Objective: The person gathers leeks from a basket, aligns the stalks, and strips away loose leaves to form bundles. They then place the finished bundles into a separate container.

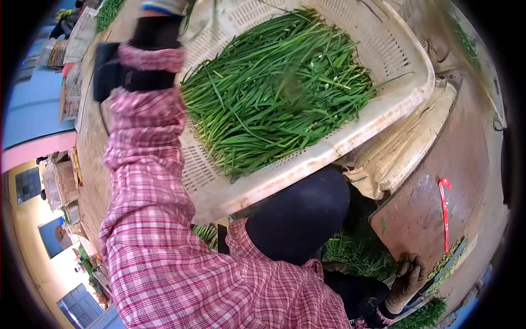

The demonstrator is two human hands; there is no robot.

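Long green garlic chives (285, 88) lie in a thick pile inside a white plastic crate (378, 107) in front of me. My left arm, in a pink checked sleeve with black bands at the wrist, reaches along the crate's left side. My left hand (164, 5) is blurred and cut off by the top edge, so its fingers do not show. Low on the right, my right hand (408, 282) wears a brownish glove. Its fingers are curled at the near edge of a brown board (422, 203); what they hold, if anything, is hidden. A red tape strip (444, 214) lies on that board.
My dark-covered knee (301, 214) is beneath the crate's near side. A yellowish sack (405, 148) lies between crate and board. More greens (356, 255) are below by my legs. Stacked boxes (59, 178) and buildings stand far left.
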